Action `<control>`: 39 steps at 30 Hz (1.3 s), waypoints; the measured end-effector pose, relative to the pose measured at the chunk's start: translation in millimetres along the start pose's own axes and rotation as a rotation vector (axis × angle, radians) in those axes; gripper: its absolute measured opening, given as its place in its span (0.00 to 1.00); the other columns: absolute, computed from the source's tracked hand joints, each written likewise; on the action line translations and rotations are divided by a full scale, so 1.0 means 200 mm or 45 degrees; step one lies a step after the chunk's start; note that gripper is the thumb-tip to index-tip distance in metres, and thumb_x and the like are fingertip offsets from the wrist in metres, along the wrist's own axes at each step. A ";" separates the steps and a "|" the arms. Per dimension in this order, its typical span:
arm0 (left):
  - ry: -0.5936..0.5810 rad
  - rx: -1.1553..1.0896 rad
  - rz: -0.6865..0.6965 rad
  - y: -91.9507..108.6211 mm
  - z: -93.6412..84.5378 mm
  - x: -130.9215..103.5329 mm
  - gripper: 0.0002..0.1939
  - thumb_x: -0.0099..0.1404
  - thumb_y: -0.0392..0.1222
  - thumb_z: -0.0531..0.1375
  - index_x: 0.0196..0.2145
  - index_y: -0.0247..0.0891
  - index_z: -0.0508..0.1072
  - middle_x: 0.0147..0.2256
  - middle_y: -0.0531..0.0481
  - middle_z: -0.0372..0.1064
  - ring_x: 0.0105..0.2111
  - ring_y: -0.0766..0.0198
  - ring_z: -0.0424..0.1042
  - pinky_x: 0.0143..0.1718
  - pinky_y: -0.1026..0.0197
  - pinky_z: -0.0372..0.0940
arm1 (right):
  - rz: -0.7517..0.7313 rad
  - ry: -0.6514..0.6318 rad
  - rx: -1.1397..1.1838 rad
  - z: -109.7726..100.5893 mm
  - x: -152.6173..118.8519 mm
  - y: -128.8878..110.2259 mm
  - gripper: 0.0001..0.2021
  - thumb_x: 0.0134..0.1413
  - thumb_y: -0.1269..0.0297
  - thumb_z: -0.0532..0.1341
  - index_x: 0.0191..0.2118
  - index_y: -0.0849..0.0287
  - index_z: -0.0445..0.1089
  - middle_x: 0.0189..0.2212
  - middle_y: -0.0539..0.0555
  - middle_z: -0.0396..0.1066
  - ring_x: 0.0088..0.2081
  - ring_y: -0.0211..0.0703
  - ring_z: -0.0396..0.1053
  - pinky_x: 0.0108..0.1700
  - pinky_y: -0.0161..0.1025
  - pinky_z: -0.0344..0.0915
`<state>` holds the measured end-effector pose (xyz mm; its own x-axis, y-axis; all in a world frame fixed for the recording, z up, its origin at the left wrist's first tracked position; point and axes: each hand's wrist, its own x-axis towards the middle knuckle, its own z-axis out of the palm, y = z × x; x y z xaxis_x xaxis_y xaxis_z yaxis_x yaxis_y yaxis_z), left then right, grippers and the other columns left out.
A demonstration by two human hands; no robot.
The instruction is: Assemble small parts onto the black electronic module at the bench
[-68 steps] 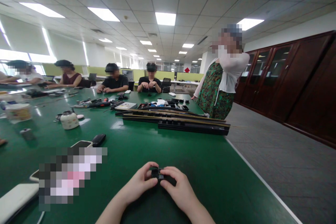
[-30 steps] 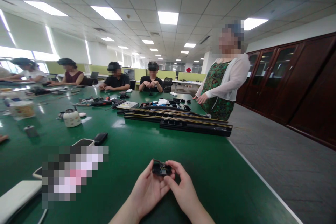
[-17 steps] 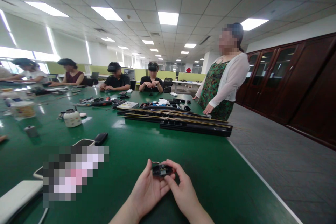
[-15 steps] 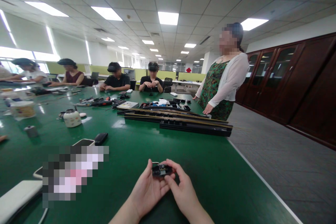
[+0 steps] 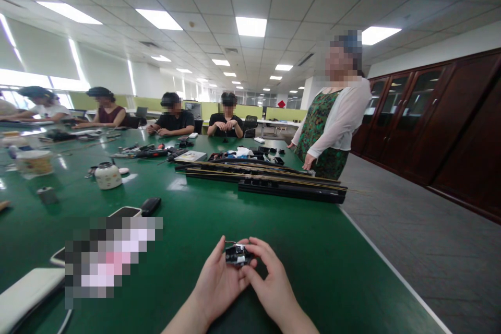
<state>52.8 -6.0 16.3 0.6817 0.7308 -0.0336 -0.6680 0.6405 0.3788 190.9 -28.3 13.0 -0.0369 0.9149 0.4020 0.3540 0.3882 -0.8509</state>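
A small black device [image 5: 237, 255] with bare inner parts and a short thin wire is held between my two hands above the green table [image 5: 188, 235]. My left hand [image 5: 219, 282] cups it from below and from the left, palm up, with the thumb at its edge. The fingers and thumb of my right hand [image 5: 270, 276] grip its right side. Its exact kind is too small to make out, and its underside is hidden by my fingers.
Long black bars [image 5: 289, 192] with thin yellowish rods lie across the table ahead. Left of me are a white power bank [image 5: 27, 292], phones, and a white jar [image 5: 108, 176]. A person [image 5: 329, 115] stands at the right edge; several others sit at the far side.
The small black device has tilted a little in my hands, so more of its inside shows. My right-hand fingers have shifted slightly along it.
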 end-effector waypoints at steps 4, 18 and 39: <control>0.009 -0.021 -0.005 0.00 0.00 0.00 0.20 0.61 0.52 0.48 0.39 0.34 0.70 0.32 0.47 0.73 0.32 0.61 0.72 0.35 0.63 0.61 | 0.016 -0.023 -0.021 0.00 0.00 -0.01 0.17 0.41 0.74 0.60 0.39 0.51 0.70 0.49 0.54 0.65 0.52 0.48 0.61 0.55 0.48 0.54; 0.064 0.032 -0.017 -0.01 -0.01 0.01 0.20 0.61 0.51 0.49 0.36 0.32 0.70 0.29 0.45 0.73 0.31 0.62 0.72 0.34 0.63 0.60 | 0.033 -0.084 -0.106 0.00 0.00 -0.04 0.12 0.42 0.75 0.59 0.33 0.53 0.71 0.46 0.54 0.65 0.51 0.47 0.60 0.54 0.46 0.54; 0.408 0.074 -0.021 0.00 -0.03 0.02 0.19 0.56 0.51 0.54 0.37 0.33 0.68 0.30 0.43 0.72 0.28 0.61 0.72 0.35 0.60 0.63 | 0.115 0.062 0.133 0.00 0.01 0.01 0.08 0.46 0.68 0.59 0.36 0.56 0.69 0.43 0.55 0.68 0.45 0.47 0.65 0.48 0.42 0.60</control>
<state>54.3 -0.8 10.3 0.5575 0.7634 -0.3264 -0.6334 0.6452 0.4273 190.9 -25.1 11.6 0.0369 0.9410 0.3363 0.2543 0.3166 -0.9138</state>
